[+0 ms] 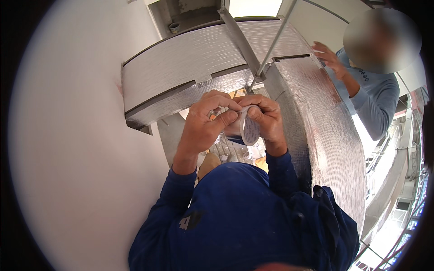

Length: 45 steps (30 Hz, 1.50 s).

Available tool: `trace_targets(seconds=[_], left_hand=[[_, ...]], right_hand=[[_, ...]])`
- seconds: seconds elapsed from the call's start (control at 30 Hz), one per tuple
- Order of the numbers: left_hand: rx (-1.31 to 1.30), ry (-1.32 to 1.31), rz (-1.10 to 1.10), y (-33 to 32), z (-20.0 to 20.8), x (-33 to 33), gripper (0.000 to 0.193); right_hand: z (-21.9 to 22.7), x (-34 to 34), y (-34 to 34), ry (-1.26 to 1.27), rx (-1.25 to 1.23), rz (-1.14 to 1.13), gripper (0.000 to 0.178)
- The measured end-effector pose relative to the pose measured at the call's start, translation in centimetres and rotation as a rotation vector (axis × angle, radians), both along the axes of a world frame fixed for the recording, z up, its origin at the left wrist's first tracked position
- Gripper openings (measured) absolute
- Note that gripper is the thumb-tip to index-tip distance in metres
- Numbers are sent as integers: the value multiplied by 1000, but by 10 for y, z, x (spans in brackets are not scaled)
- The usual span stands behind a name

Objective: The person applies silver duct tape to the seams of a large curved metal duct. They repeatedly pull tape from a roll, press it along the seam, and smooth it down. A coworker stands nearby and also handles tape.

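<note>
A roll of silvery tape (251, 130) is held up in front of my chest, its pale inner ring with print turned partly to view. Around its upper rim the fingers and thumb of my right hand (266, 113) are closed. My left hand (205, 118) is closed too, thumb and fingertips pinching at the roll's upper left edge. Whether a loose tape end lies between those fingertips is too small to tell. Just beyond both hands runs a foil-wrapped duct (181, 74).
Another foil-covered duct (323, 104) runs along my right side. A metal strut (239, 40) and a thin rod (276, 38) meet ahead. A white wall (81, 135) stands at left. Beyond the right duct, a person in a grey-blue top (377, 106) raises a hand. The floor lies far below.
</note>
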State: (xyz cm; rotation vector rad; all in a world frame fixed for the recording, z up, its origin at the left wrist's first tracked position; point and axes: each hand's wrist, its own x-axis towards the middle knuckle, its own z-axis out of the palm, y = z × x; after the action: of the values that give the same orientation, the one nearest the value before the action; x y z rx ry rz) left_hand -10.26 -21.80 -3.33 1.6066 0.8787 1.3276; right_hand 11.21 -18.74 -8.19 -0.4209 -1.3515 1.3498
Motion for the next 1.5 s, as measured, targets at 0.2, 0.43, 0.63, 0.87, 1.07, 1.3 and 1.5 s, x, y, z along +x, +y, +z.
trace_targets(seconds=[0.2, 0.43, 0.63, 0.87, 1.07, 1.3, 1.5], left_hand=[[-7, -21, 53, -2, -2, 5, 7], [23, 38, 73, -4, -1, 7, 4], [15, 23, 69, -4, 0, 8, 3], [15, -1, 30, -3, -8, 5, 6], [35, -40, -37, -1, -7, 3, 16], [-94, -180, 2, -2, -11, -2, 34], [-89, -149, 146, 3, -17, -13, 44]], right_hand=[[1, -1, -2, -50, -19, -8, 30], [2, -2, -3, -71, -22, -27, 32], [1, -1, -4, -68, -40, -21, 32], [-4, -1, -2, -24, -59, -23, 32], [-5, 4, 0, -19, -64, -3, 32], [0, -5, -1, 50, -76, 42, 32], [7, -23, 13, 148, -138, 64, 31]])
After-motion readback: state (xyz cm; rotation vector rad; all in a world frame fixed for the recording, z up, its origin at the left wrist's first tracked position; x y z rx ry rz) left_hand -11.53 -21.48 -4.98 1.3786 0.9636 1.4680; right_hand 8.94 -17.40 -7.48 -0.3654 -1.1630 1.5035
